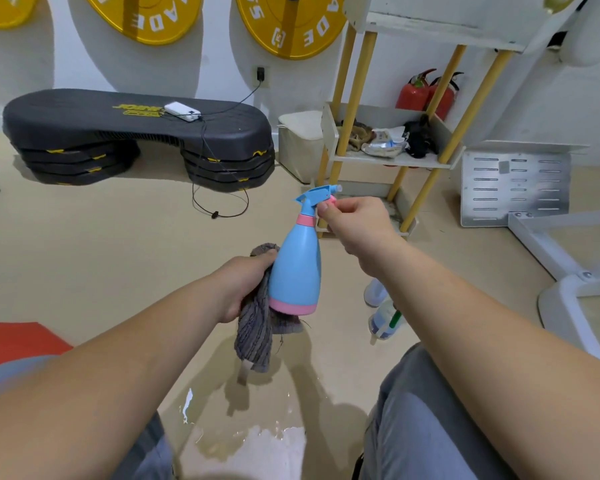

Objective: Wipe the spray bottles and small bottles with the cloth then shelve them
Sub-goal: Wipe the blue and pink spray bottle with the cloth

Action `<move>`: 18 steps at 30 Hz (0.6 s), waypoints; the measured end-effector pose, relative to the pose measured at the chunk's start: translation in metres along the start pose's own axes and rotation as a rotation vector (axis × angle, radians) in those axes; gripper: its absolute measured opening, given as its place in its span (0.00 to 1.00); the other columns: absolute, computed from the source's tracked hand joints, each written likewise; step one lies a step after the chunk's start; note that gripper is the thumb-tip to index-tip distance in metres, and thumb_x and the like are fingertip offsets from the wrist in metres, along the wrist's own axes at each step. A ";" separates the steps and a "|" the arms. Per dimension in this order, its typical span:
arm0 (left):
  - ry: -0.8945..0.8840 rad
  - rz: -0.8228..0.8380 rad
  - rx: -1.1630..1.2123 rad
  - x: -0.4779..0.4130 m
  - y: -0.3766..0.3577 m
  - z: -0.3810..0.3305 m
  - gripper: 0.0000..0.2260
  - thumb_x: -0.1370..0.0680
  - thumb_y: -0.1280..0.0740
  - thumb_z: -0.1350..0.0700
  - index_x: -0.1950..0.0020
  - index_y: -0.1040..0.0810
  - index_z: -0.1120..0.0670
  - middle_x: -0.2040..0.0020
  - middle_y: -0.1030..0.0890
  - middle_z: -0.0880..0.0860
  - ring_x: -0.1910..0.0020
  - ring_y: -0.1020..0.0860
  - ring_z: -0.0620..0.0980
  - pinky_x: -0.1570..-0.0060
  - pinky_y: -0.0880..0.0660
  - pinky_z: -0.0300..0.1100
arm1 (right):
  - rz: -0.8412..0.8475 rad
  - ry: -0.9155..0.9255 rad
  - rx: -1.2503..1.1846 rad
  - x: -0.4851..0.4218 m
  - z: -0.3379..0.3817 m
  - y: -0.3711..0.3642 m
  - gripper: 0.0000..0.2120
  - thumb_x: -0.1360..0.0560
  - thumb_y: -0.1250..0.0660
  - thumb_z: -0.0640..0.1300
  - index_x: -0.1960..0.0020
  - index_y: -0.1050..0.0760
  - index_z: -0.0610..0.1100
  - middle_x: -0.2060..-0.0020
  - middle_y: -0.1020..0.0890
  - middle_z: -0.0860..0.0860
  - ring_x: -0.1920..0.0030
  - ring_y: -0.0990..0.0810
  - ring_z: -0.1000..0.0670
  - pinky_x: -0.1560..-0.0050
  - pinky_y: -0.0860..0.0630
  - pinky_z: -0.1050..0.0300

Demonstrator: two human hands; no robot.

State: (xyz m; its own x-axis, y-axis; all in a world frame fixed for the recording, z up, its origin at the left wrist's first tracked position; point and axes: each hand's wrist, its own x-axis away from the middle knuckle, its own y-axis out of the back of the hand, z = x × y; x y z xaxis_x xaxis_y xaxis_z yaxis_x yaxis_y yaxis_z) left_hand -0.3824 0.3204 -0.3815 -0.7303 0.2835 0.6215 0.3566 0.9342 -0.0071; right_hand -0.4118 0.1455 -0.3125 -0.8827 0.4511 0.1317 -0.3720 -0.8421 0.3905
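Head view, seated, knees in grey trousers at the bottom edge.

Spray bottle [294, 271]: blue body, pink base ring and pink collar, blue trigger head. It is held in the air above the floor [101, 258], between my two hands, leaning a little with the nozzle pointing toward the shelf.

Right hand [357, 223]: fingers curled in, thumb and fingertips pinching the bottle at the neck, just under the trigger head. Clamped on the bottle.

Left hand [243, 285]: closed round a bunched grey cloth [257, 330]. The cloth lies against the lower left side of the bottle body and passes under the pink base; its loose end hangs down below my hand.

Two small bottles stand on the floor just under my right forearm: a whitish one [374, 294] and, nearer me, a clear one with a green part [385, 322]. Both are partly hidden by the arm; I cannot read the labels.

Shelf [392, 161]: white tiers on yellow posts, beyond the bottle. The middle tier holds crumpled packaging and dark items.

Also noted: wet patch [257, 441] on the floor between my knees; black step platform [136, 133] by the wall with a white power bank [182, 111] on top, cable attached; two red fire extinguishers [418, 95] behind the shelf.
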 end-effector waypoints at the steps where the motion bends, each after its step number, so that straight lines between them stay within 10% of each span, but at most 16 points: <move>1: -0.061 -0.079 -0.082 -0.002 0.000 0.002 0.17 0.17 0.32 0.44 0.44 0.19 0.59 0.48 0.14 0.58 0.54 0.15 0.57 0.53 0.18 0.46 | -0.014 -0.006 0.001 -0.001 0.001 -0.002 0.11 0.18 0.32 0.49 0.48 0.15 0.42 0.67 0.25 0.50 0.69 0.33 0.52 0.70 0.34 0.61; 12: 0.075 -0.021 0.623 -0.026 -0.001 -0.008 0.22 0.14 0.43 0.44 0.43 0.21 0.61 0.55 0.14 0.61 0.55 0.17 0.60 0.44 0.20 0.55 | -0.174 -0.024 -0.160 -0.011 0.010 -0.032 0.16 0.17 0.34 0.46 0.63 0.25 0.45 0.72 0.30 0.52 0.71 0.34 0.52 0.69 0.36 0.59; 18: -0.021 -0.172 0.414 -0.045 -0.012 -0.017 0.10 0.15 0.36 0.48 0.44 0.24 0.55 0.47 0.16 0.59 0.53 0.15 0.61 0.42 0.19 0.62 | -0.211 -0.027 -0.121 -0.020 0.000 -0.033 0.17 0.17 0.34 0.47 0.64 0.27 0.44 0.71 0.28 0.49 0.68 0.29 0.46 0.64 0.30 0.53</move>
State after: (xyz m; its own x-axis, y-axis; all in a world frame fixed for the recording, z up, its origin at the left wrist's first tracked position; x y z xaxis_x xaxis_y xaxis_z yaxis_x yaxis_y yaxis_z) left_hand -0.3435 0.2924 -0.3961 -0.7718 0.1170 0.6251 -0.0312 0.9748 -0.2209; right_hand -0.3819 0.1647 -0.3283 -0.7746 0.6269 0.0838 -0.5804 -0.7571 0.3000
